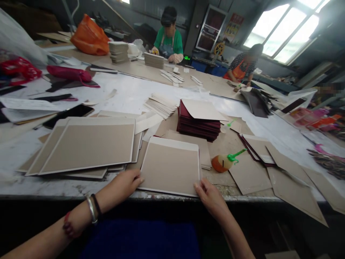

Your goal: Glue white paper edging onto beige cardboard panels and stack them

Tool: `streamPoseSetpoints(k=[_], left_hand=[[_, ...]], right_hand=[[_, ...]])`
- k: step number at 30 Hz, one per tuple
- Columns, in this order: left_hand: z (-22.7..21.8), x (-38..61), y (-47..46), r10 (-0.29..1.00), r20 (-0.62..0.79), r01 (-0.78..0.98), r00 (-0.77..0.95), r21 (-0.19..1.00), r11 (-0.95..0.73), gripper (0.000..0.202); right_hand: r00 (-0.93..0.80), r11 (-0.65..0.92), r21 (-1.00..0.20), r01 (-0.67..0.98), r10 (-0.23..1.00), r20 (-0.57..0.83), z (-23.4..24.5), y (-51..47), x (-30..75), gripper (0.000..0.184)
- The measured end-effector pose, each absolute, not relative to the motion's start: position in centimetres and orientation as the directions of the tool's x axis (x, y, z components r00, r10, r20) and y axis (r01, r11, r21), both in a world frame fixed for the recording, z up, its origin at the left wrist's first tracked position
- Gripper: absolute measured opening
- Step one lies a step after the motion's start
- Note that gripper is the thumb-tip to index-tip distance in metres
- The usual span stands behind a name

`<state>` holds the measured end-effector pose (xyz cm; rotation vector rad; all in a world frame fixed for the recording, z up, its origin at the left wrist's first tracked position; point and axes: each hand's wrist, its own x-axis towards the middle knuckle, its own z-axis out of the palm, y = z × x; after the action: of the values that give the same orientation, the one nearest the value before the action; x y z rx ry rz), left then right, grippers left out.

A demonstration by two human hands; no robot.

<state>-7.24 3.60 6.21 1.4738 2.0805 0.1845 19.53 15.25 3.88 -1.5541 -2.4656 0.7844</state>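
Observation:
A grey cardboard panel with white folded edges (pixel 171 167) lies at the table's front edge. My left hand (pixel 124 183) presses on its near left corner with fingers curled. My right hand (pixel 210 196) rests on its near right corner, fingers bent onto the edge. To the left lies a spread of larger finished panels (pixel 88 144). Behind the panel stands a stack of dark red covers (pixel 198 124) with a grey board on top. An orange glue bottle with a green nozzle (pixel 225 162) lies on its side to the right.
Loose grey boards (pixel 293 187) lie at the right. A black phone (pixel 68 114) and an orange bag (pixel 90 37) sit to the left and back. Two people work at the far side (pixel 169 37), (pixel 242 66). Paper stacks (pixel 161 105) lie mid-table.

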Motion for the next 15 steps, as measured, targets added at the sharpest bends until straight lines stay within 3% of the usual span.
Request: streamPoseSetpoints(k=[15], left_hand=[[6.56, -7.23, 3.68, 0.892, -0.397, 0.879, -0.214, 0.32, 0.354, 0.023]], right_hand=[[-0.5, 0.392, -0.438, 0.809, 0.85, -0.164, 3.75, 15.39, 19.55, 0.023]])
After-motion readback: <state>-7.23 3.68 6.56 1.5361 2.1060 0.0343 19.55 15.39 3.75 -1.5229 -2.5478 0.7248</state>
